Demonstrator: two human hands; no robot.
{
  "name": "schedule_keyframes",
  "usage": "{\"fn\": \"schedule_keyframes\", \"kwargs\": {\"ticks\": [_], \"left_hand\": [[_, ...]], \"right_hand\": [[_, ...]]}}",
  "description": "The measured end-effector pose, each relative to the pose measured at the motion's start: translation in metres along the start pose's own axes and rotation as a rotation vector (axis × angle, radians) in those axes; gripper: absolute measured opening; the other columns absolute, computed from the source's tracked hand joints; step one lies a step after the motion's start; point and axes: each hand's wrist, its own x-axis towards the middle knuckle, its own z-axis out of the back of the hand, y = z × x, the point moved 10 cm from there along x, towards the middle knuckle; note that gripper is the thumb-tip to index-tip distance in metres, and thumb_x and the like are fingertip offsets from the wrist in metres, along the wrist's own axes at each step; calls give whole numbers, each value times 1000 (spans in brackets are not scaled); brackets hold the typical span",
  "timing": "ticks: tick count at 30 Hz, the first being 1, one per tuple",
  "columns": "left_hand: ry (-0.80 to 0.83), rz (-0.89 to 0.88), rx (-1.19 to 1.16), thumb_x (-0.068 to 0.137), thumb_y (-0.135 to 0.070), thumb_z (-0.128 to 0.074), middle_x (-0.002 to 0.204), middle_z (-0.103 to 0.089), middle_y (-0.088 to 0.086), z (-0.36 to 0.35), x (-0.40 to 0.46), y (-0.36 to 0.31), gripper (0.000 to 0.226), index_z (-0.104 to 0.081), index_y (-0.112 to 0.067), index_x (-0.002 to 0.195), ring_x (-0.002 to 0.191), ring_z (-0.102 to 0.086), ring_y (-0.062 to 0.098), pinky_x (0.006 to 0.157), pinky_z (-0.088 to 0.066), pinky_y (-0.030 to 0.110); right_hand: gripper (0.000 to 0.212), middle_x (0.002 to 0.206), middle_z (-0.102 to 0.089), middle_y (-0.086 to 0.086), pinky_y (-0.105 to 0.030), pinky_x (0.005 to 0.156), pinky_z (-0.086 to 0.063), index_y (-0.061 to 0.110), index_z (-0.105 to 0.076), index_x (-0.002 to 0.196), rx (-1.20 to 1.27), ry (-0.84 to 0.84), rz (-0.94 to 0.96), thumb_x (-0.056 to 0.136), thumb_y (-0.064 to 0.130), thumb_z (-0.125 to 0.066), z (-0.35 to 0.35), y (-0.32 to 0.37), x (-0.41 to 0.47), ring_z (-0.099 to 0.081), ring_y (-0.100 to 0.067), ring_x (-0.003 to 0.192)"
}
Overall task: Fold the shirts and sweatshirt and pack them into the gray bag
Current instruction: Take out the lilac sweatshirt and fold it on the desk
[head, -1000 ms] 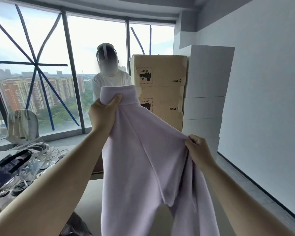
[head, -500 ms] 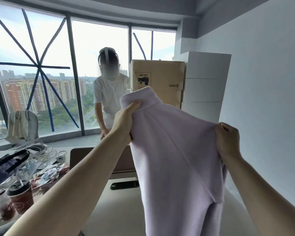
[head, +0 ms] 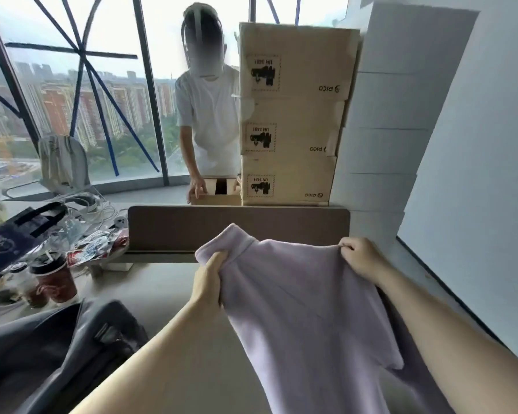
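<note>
Lowered since half second ago: lilac sweatshirt (head: 305, 309) now hangs just above desk (head: 162, 282), no longer up before cardboard boxes (head: 290, 115). Left hand (head: 207, 279) grips fabric below collar; right hand (head: 361, 258) pinches shoulder edge, spreading garment for flat laydown. Gray bag (head: 51, 354), probably open, lies left of sweatshirt.

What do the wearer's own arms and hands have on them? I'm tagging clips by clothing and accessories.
Both forearms are bare right to the bottom edge of the picture, with no sleeve in view. The left hand and the right hand wear no gloves, and no watch, ring or bracelet shows.
</note>
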Motion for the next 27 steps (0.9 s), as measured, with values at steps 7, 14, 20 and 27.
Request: {"fn": "schedule_keyframes", "kwargs": {"ticks": [7,14,20,27], "left_hand": [[-260,176,78,86,-37,-61,97,-70,9,103,88,104,34,-65,-12,109,87,-66,28,64,-49,31],[-340,236,138,83,-34,-64,95,-70,4,160,150,151,11,-65,-25,90,89,-65,25,73,-52,38],[-405,157,399,82,-26,-59,100,-70,-2,204,181,169,27,-68,-23,107,95,-64,20,82,-51,35],[-321,-51,1143,83,-14,-61,148,-31,24,181,222,162,69,-31,-6,144,138,-26,40,114,-21,49]], "right_hand": [[20,84,-65,6,-35,73,-48,25,-58,81,-51,338,-48,87,17,-41,-193,-28,21,-60,-21,83],[23,93,-66,1,-33,72,-43,25,-59,85,-138,371,-63,91,14,-39,-280,-23,68,-58,-26,89],[31,111,-69,-3,-35,86,-40,25,-65,103,-228,413,-34,89,10,-42,-375,-16,74,-60,-28,105],[39,126,-56,0,-40,95,-40,21,-58,125,-179,202,-46,88,9,-51,-370,-25,31,-51,-29,113]]}}
